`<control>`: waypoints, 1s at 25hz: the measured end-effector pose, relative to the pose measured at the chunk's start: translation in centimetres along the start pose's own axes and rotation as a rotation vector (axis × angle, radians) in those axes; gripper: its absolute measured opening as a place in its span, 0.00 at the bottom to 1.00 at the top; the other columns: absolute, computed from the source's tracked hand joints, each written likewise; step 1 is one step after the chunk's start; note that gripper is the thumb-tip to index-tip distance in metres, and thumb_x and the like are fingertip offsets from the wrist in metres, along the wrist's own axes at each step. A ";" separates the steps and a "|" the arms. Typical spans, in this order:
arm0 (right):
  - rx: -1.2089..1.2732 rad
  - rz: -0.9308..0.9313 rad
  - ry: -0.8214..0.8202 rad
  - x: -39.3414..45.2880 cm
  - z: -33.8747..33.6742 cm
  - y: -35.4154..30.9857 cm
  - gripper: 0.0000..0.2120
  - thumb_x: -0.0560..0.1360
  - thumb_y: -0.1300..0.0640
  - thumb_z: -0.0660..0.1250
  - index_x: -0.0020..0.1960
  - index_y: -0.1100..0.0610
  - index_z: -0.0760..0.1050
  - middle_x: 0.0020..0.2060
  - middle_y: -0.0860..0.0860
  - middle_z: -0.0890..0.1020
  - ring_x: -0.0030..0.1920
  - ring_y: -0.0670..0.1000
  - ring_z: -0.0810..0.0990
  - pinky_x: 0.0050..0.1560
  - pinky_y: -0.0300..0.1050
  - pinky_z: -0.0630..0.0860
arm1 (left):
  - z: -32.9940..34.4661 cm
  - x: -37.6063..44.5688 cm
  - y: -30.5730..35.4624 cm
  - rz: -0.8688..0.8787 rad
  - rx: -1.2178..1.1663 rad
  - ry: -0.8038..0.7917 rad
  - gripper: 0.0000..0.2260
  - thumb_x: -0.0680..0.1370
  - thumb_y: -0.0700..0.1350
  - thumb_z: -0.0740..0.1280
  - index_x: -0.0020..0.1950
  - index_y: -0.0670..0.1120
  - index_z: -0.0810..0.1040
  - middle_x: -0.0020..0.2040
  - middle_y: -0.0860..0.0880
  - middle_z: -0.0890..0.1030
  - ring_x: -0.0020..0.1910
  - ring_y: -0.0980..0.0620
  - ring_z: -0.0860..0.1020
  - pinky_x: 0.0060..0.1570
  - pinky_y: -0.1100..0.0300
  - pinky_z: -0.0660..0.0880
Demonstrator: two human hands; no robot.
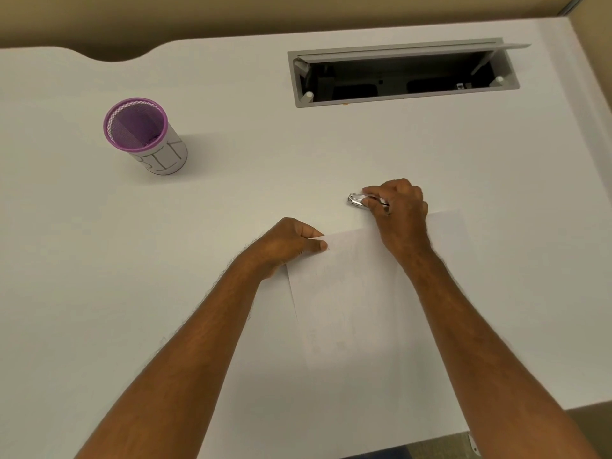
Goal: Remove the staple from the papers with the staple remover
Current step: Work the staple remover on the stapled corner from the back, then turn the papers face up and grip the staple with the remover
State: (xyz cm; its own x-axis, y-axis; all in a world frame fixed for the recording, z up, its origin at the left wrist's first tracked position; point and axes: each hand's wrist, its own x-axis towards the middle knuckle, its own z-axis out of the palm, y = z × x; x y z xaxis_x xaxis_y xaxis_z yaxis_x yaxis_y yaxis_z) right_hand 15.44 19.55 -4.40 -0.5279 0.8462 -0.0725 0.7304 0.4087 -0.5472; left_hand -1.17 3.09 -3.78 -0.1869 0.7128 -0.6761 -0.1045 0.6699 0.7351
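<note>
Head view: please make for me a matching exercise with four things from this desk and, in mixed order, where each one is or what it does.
Things:
1. staple remover
2. papers
3. purple mesh cup
4. left hand

States:
A. upright, far left on the desk
B. pinches the paper corner
C. gripped in the right hand
D. flat on the desk, between both hands

Pairs: 1-C, 2-D, 3-A, 4-B
</note>
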 end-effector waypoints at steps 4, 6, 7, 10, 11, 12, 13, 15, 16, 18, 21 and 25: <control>0.039 -0.226 0.058 -3.2 -1.2 -1.9 0.13 0.76 0.55 0.66 0.59 0.48 0.81 0.58 0.45 0.82 0.60 0.51 0.77 0.62 0.47 0.70 | -0.3 -0.2 0.6 0.061 0.045 0.002 0.05 0.77 0.42 0.74 0.50 0.42 0.88 0.49 0.43 0.89 0.45 0.50 0.85 0.55 0.50 0.82; -0.055 -0.311 -0.031 -5.1 -1.8 -2.9 0.15 0.73 0.53 0.66 0.58 0.47 0.81 0.59 0.44 0.83 0.61 0.50 0.79 0.64 0.49 0.71 | -0.7 -0.3 1.2 0.125 0.119 0.021 0.05 0.77 0.43 0.74 0.49 0.45 0.89 0.48 0.46 0.89 0.46 0.51 0.86 0.56 0.49 0.82; -0.104 -0.323 -0.057 -5.9 -2.1 -3.2 0.14 0.73 0.53 0.66 0.58 0.47 0.81 0.58 0.44 0.84 0.61 0.50 0.80 0.63 0.49 0.70 | -1.0 -0.4 1.6 0.157 0.181 0.034 0.04 0.77 0.44 0.74 0.49 0.48 0.89 0.47 0.49 0.89 0.47 0.52 0.86 0.55 0.50 0.82; -0.123 -0.266 -0.054 -7.2 -2.9 -3.9 0.09 0.76 0.55 0.69 0.55 0.48 0.82 0.53 0.44 0.85 0.55 0.49 0.81 0.57 0.46 0.72 | -1.3 -1.3 2.8 0.322 0.418 0.192 0.04 0.75 0.48 0.75 0.49 0.55 0.88 0.49 0.58 0.88 0.51 0.57 0.84 0.56 0.54 0.80; -0.095 -0.226 -0.037 -7.5 -3.4 -4.3 0.08 0.77 0.56 0.70 0.54 0.47 0.81 0.52 0.43 0.85 0.53 0.48 0.81 0.54 0.45 0.74 | -1.0 -1.8 2.8 0.430 0.546 0.345 0.08 0.74 0.50 0.77 0.53 0.55 0.87 0.54 0.58 0.86 0.57 0.56 0.82 0.59 0.54 0.77; -0.063 -0.188 -0.011 -7.8 -3.9 -4.8 0.08 0.77 0.56 0.70 0.54 0.47 0.81 0.52 0.42 0.85 0.52 0.47 0.80 0.53 0.44 0.75 | -0.5 -2.3 2.7 0.511 0.657 0.534 0.14 0.73 0.52 0.78 0.57 0.55 0.85 0.60 0.55 0.83 0.62 0.53 0.79 0.61 0.53 0.75; -0.029 -0.160 0.026 -8.1 -4.4 -5.4 0.07 0.77 0.57 0.70 0.54 0.47 0.81 0.52 0.42 0.84 0.51 0.46 0.80 0.52 0.44 0.77 | 0.2 -3.0 2.4 0.550 0.661 0.715 0.18 0.72 0.53 0.78 0.61 0.55 0.82 0.63 0.53 0.80 0.64 0.52 0.75 0.62 0.54 0.73; 0.056 -0.115 0.119 -8.8 -5.5 -6.5 0.07 0.78 0.58 0.70 0.55 0.49 0.82 0.54 0.43 0.85 0.50 0.47 0.81 0.52 0.44 0.79 | 2.0 -4.6 2.4 0.530 0.312 0.882 0.18 0.74 0.54 0.76 0.60 0.54 0.77 0.60 0.53 0.77 0.58 0.53 0.76 0.57 0.55 0.77; 0.093 -0.094 0.162 -9.3 -6.0 -7.1 0.08 0.78 0.58 0.70 0.55 0.50 0.82 0.55 0.44 0.85 0.49 0.47 0.81 0.51 0.44 0.80 | 2.9 -5.3 2.6 0.474 0.035 0.838 0.16 0.75 0.55 0.75 0.58 0.54 0.76 0.57 0.53 0.78 0.54 0.55 0.80 0.53 0.54 0.81; 0.116 -0.055 0.206 -10.7 -6.4 -8.3 0.07 0.78 0.58 0.71 0.55 0.50 0.81 0.54 0.45 0.85 0.46 0.48 0.82 0.48 0.44 0.81 | 4.8 -6.6 3.1 0.315 -0.446 0.640 0.20 0.75 0.60 0.73 0.61 0.53 0.73 0.57 0.50 0.82 0.49 0.53 0.86 0.48 0.54 0.85; 0.055 -0.093 0.191 -13.5 -5.4 -10.2 0.08 0.77 0.55 0.73 0.56 0.51 0.82 0.52 0.48 0.85 0.47 0.49 0.83 0.45 0.44 0.83 | 6.0 -7.7 2.9 0.203 -0.775 0.437 0.29 0.71 0.62 0.74 0.68 0.54 0.71 0.59 0.50 0.85 0.53 0.50 0.87 0.48 0.54 0.85; -0.051 -0.210 0.075 -16.5 -2.0 -10.9 0.13 0.76 0.53 0.75 0.59 0.54 0.82 0.52 0.50 0.84 0.50 0.51 0.83 0.44 0.45 0.85 | 5.6 -8.0 1.5 0.124 -0.827 0.421 0.05 0.81 0.46 0.69 0.54 0.47 0.84 0.52 0.43 0.88 0.49 0.45 0.88 0.44 0.54 0.85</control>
State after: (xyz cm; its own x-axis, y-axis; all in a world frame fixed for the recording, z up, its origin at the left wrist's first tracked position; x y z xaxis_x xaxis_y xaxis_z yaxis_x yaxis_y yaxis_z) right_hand 17.06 1.84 4.40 -0.6383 0.7631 0.1015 0.6298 0.5935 -0.5011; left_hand 5.61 -0.41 2.47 -0.5648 0.5272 -0.6349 -0.6913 0.1180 0.7129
